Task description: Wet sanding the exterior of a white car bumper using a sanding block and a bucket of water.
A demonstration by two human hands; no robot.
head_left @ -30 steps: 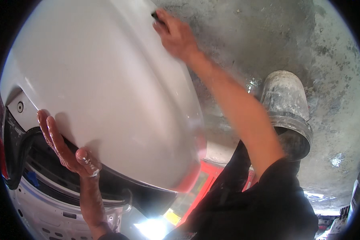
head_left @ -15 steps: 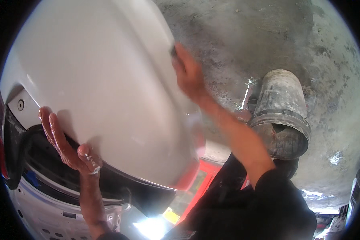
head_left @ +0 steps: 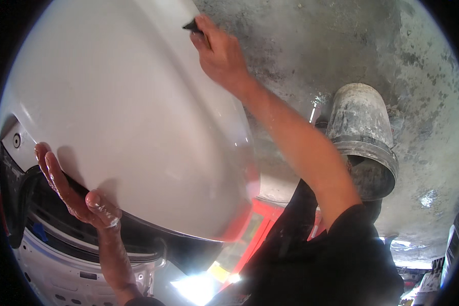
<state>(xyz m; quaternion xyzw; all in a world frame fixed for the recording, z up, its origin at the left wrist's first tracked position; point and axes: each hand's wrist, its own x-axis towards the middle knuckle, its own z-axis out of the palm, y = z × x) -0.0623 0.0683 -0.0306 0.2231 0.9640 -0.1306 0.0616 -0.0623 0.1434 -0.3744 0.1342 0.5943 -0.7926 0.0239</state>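
Observation:
A large, smooth off-white car body panel (head_left: 122, 112) fills the left half of the view. At its far right edge, my right hand (head_left: 222, 57) is closed on a small dark piece of sandpaper (head_left: 190, 26), its pointed corner sticking out past the fingers over the panel. Down at the panel's near left edge, my left hand (head_left: 74, 196) is open with fingers stretched and thumb apart, palm turned to the edge. Wet whitish film shines on that hand. Whether its palm presses the panel cannot be made out fully.
A dirty grey bucket (head_left: 361, 115) lies on its side on the wet concrete floor (head_left: 428, 153) at right. Below the panel are a bare silver car body part (head_left: 81, 285), a red frame (head_left: 260, 219) and a bright light (head_left: 195, 286).
My right hand has moved up and left along the panel's right edge, bringing the dark sandpaper into clearer view. My left hand stays open, slightly farther left and lower in the picture.

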